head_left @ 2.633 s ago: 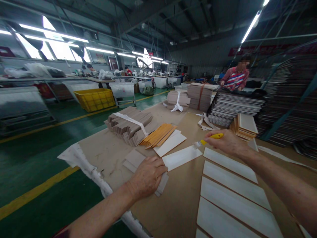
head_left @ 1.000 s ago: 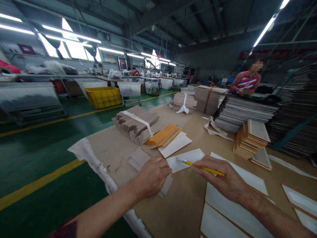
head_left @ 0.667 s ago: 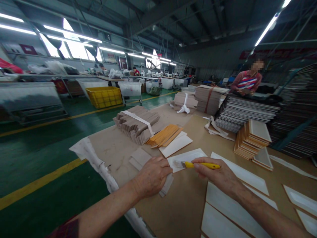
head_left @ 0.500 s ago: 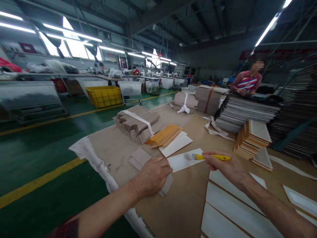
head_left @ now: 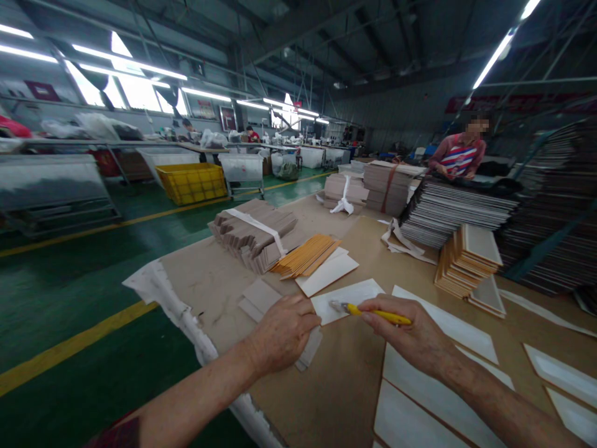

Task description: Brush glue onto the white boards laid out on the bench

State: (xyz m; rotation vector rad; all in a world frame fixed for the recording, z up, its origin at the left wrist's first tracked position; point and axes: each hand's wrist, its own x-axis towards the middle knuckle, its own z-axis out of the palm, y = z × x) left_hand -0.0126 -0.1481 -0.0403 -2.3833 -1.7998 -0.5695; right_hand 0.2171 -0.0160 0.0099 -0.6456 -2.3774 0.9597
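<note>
My right hand [head_left: 403,326] is closed around the yellow handle of a paintbrush [head_left: 373,313]. The bristles touch the white face of a small rectangular board [head_left: 357,294], near its left part. At that board's left end my left hand [head_left: 286,326] has its fingers closed on the edge. Grey-brown cardboard pieces [head_left: 259,297] lie partly hidden beneath my left hand. Just beyond the board are another white board [head_left: 329,274] and a fanned stack of orange-edged boards [head_left: 308,254]. Several larger white panels [head_left: 433,392] are laid out under my right forearm.
A strapped cardboard bundle [head_left: 252,230] sits at the table's left. To the right stand a stack of orange-edged boards [head_left: 459,264] and a tall pile of dark sheets [head_left: 459,208]. Behind that pile is a person [head_left: 459,155]. A yellow bin [head_left: 191,183] stands on the floor.
The brush in my right hand has moved left along the white board, from its middle toward my left hand. My left hand stays on the board's end. The view has shifted slightly.
</note>
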